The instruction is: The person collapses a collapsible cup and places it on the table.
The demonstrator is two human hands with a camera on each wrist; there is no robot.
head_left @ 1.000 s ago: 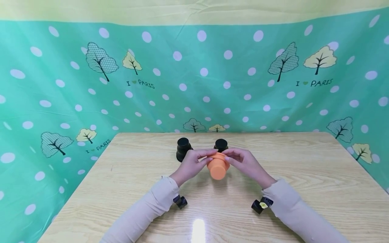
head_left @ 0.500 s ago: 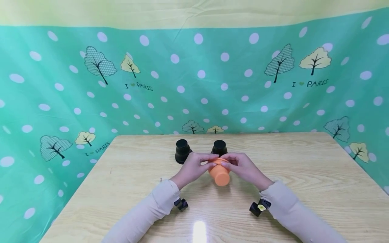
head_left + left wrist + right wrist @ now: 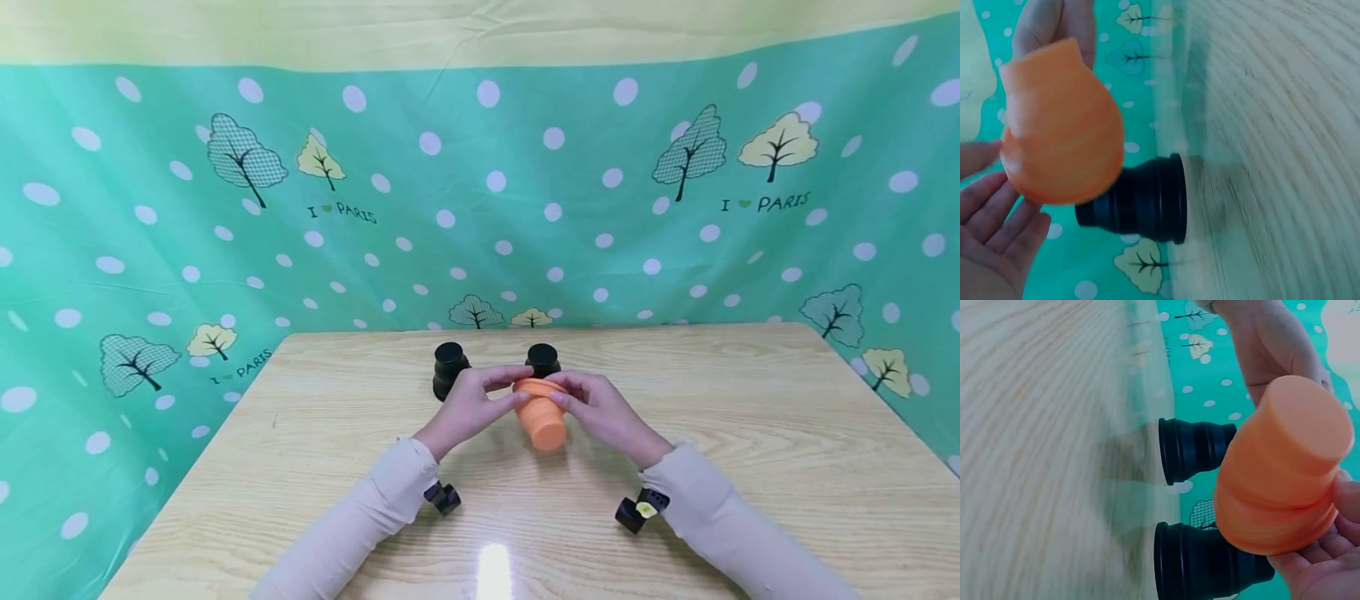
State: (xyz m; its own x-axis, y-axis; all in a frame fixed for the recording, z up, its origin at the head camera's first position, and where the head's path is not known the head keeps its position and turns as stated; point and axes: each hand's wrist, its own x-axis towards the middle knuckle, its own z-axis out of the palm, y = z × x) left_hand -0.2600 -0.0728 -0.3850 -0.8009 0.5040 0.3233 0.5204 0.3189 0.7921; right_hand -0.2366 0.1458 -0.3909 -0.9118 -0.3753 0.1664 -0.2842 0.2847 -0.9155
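Note:
An orange collapsible cup [image 3: 543,423] with stepped, flexible-looking walls hangs above the table, its narrow closed end tipped toward the camera. My left hand [image 3: 471,407] pinches the rim on the left, thumb nearer me and fingers on the far side. On the opposite side of the rim, my right hand [image 3: 609,418] pinches likewise. The right wrist view shows the cup's flat base [image 3: 1312,417] and folded ridges in its wall. Behind the hands, a left black cup [image 3: 450,365] and a right black cup [image 3: 542,357] of similar stepped shape stand upside down, partly hidden.
The wooden table [image 3: 300,467] extends around both arms. A green dotted curtain [image 3: 420,192] hangs behind its far edge and along the left side. Small black cameras are strapped at the left wrist [image 3: 444,498] and right wrist [image 3: 637,510].
The orange cup's narrow end has swung slightly right, and the cup looks longer than a second ago. Both hands keep their hold on the rim. The black cups stay put.

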